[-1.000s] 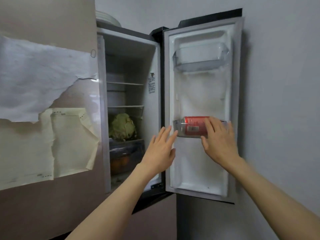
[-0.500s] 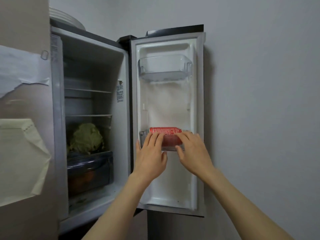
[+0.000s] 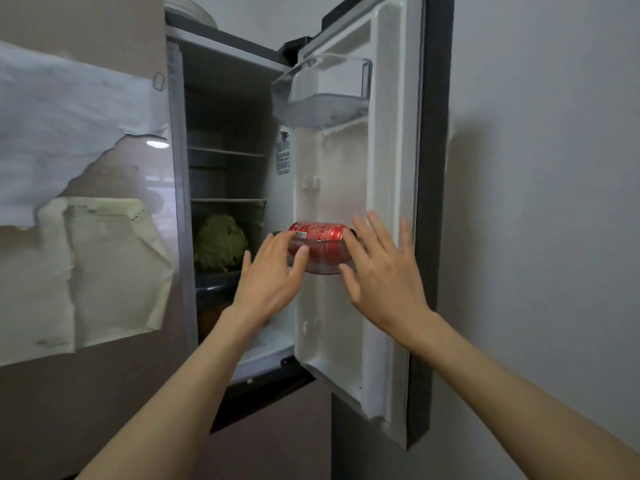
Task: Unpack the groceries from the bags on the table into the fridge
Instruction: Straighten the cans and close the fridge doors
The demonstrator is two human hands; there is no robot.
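Note:
A red drink can lies on its side in the lower clear door bin of the open fridge door. My left hand is spread with its fingertips against the bin's left front. At the bin's right end is my right hand, fingers apart, holding nothing. Inside the fridge, a green cabbage sits above a dark drawer. No bags or table are in view.
An upper clear door bin hangs frosted near the door's top. Wire shelves cross the fridge interior. Papers are stuck to the closed door on the left. White plates rest on top. A grey wall is on the right.
The camera has moved closer and shifted right. Both hands have spread slightly apart at the bin's ends; the can stays lying in the bin.

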